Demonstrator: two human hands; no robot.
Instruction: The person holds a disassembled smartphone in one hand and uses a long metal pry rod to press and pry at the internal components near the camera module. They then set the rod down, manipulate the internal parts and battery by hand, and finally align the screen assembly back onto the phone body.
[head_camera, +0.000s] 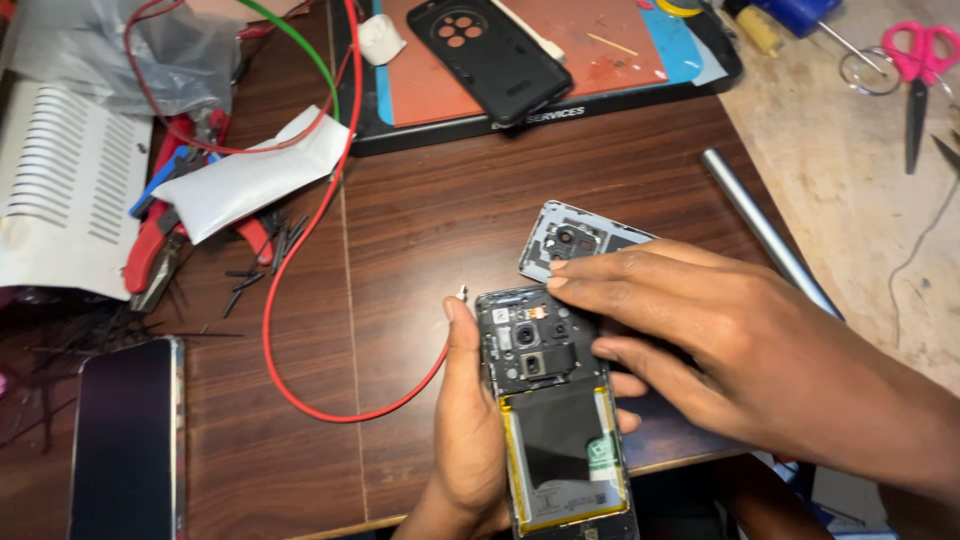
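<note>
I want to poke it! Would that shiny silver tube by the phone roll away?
Probably, yes. The silver tube looks round and smooth, so a sideways push would likely send it rolling across the wooden table. It looks like stiff metal, so it shouldn't bend. Nothing visibly blocks it.

Dark, unlit screen of a phone lay face up at near left on the table. Small green-and-white label sat on the black battery of the opened phone, near centre. Crumpled clear plastic bag lay at far left. White printed strip ran along the black tray's near edge.
</note>
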